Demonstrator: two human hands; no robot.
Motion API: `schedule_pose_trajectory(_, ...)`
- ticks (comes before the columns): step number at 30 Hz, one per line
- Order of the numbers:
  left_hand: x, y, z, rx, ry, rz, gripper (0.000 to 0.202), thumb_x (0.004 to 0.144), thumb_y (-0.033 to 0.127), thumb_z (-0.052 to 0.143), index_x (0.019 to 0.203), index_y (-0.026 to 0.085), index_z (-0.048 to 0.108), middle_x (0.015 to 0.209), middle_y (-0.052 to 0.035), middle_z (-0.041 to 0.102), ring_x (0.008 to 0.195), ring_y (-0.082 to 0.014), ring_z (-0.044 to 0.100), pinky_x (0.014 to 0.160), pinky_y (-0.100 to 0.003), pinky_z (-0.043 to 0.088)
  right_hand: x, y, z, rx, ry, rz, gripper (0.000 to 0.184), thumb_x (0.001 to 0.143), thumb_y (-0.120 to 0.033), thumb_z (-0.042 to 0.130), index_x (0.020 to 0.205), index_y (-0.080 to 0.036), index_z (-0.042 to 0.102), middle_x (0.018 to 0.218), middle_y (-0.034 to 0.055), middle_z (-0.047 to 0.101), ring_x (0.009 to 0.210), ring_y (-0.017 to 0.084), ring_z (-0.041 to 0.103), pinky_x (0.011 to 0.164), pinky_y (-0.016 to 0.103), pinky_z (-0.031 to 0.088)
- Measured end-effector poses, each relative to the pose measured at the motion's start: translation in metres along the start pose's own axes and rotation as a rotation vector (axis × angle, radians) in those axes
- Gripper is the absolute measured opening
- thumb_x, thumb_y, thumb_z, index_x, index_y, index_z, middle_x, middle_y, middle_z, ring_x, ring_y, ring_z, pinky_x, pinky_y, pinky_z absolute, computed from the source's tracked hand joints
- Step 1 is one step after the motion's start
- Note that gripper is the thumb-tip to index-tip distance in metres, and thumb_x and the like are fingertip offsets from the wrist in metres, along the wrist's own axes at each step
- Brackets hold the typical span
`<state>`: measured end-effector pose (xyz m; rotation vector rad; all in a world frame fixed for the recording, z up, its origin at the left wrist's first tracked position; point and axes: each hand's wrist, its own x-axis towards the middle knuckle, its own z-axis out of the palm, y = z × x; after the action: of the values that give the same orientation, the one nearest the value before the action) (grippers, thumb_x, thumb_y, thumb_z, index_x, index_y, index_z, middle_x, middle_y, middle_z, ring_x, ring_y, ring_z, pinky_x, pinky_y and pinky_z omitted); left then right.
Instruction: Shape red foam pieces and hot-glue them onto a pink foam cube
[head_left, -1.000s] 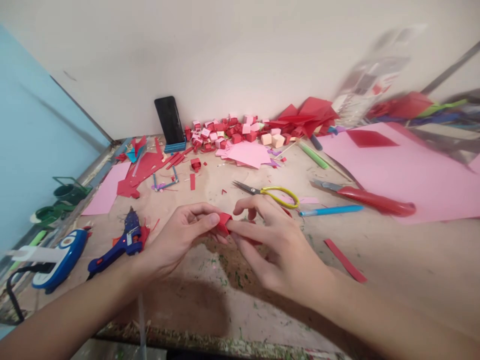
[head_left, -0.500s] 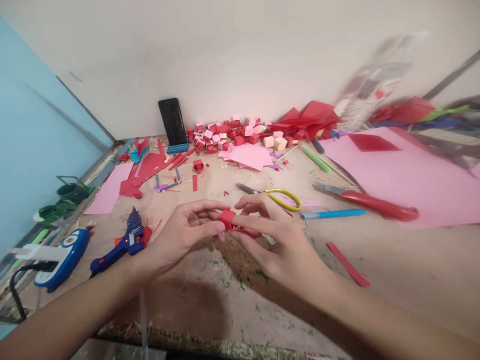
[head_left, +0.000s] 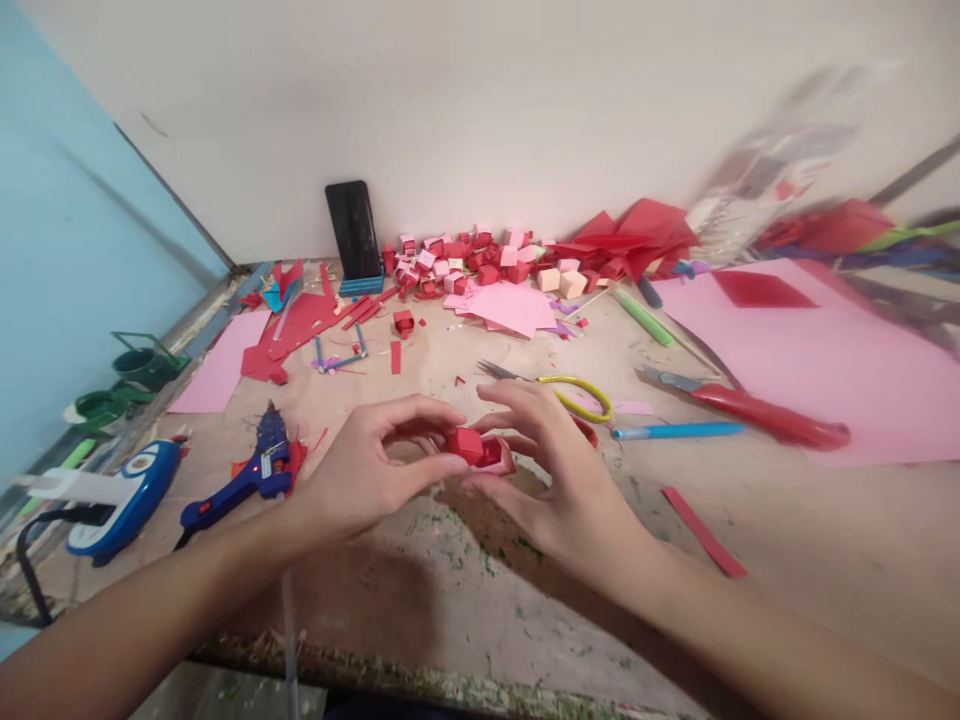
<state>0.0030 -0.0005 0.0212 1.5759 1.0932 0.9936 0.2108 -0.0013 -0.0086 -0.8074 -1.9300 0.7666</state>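
Above the middle of the table I hold a small red paper box (head_left: 493,456) whose hollow, open side faces up. Its closed cube-shaped part (head_left: 465,445) is pinched between the thumb and fingers of my left hand (head_left: 379,455). My right hand (head_left: 559,465) curls around the hollow part, thumb beneath and fingers behind. Just beyond my right fingers lie scissors (head_left: 577,395) with yellow handles. A blue hot glue gun (head_left: 259,470) rests left of my left hand, its small light glowing red. Similar red and pink paper boxes (head_left: 465,262) are heaped at the back.
A phone (head_left: 352,230) leans on a blue stand by the wall. To the right lie a red-handled knife (head_left: 772,415), a blue pen (head_left: 679,430), pink paper sheets (head_left: 847,350) and a red strip (head_left: 703,532). A blue-and-white device (head_left: 127,500) sits far left.
The paper box has come open between my hands, its hollow part now visible. My right index finger has lifted off it and my right fingers have spread. The view has shifted slightly.
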Motion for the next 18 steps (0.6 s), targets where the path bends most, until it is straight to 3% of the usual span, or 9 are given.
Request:
schedule_pose_trajectory(3, -0.0009, 0.0003, -0.0023, 0.137, -0.061, 0.138, 0.019, 0.084, 0.025, 0.082, 0.103, 0.021, 0.078, 0.102, -0.0041, 0.079, 0.095, -0.0204, 0.073, 0.089, -0.029, 0.056, -0.0003, 0.0012, -0.0001, -0.037, -0.022, -0.017, 0.065, 0.093, -0.015, 0.069, 0.149, -0.032, 0.042, 0.142, 0.0133, 0.049, 0.111, 0.026, 0.067, 0.09, 0.045, 0.064)
schedule_pose_trajectory(8, -0.0009, -0.0033, -0.0046, 0.263, -0.1, 0.283, 0.016, 0.087, 0.023, 0.079, 0.102, 0.022, 0.077, 0.106, -0.0028, 0.078, 0.098, -0.0174, 0.072, 0.091, -0.026, 0.054, 0.0002, 0.0028, 0.0003, -0.159, -0.055, -0.107, 0.063, 0.094, -0.02, 0.07, 0.15, -0.029, 0.043, 0.142, 0.0144, 0.051, 0.129, 0.031, 0.057, 0.106, 0.053, 0.054)
schedule_pose_trajectory(18, -0.0009, -0.003, 0.0011, 0.273, -0.1, 0.238, 0.013, 0.087, 0.013, 0.075, 0.099, 0.018, 0.073, 0.102, -0.0016, 0.076, 0.095, -0.0139, 0.071, 0.089, -0.023, 0.054, 0.0004, 0.005, 0.0058, -0.172, -0.05, -0.152, 0.061, 0.093, -0.017, 0.071, 0.148, -0.025, 0.045, 0.135, 0.0129, 0.057, 0.125, 0.027, 0.058, 0.106, 0.044, 0.053)
